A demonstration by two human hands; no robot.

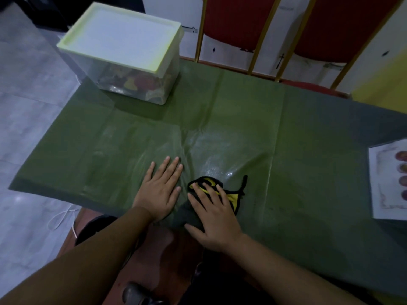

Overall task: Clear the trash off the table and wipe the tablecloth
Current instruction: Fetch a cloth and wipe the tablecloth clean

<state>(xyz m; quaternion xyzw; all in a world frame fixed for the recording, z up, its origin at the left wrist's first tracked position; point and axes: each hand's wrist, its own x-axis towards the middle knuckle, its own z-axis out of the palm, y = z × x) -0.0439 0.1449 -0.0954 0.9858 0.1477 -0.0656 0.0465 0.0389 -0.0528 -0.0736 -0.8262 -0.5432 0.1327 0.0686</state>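
the left hand (159,190) lay flat on the green tablecloth (220,111) near the table's near edge, palm down, its grip spread with fingers straight and close together, holding nothing. just beside it, the right hand (214,213) pressed down on a rag (234,198), fingers splayed and fairly straight across the cloth rather than curled round it. the rag was dark grey with yellow patches and black edging; a black loop of it stuck out past the fingertips on the far right side, and a grey fold showed under the thumb at the table's edge. the two hands were near each other but not touching. the tablecloth in front of the hands was creased and shiny, with a bright glint just beyond the rag. at the far left corner stood a clear box (134,84) with a pale green lid (121,34), shut, and coloured bits showed blurred through its wall; what they were could not be told. at the right edge lay a white sheet (387,183) with round reddish pictures, partly cut off by the frame. behind the table stood red chairs (237,20) with gold frames.
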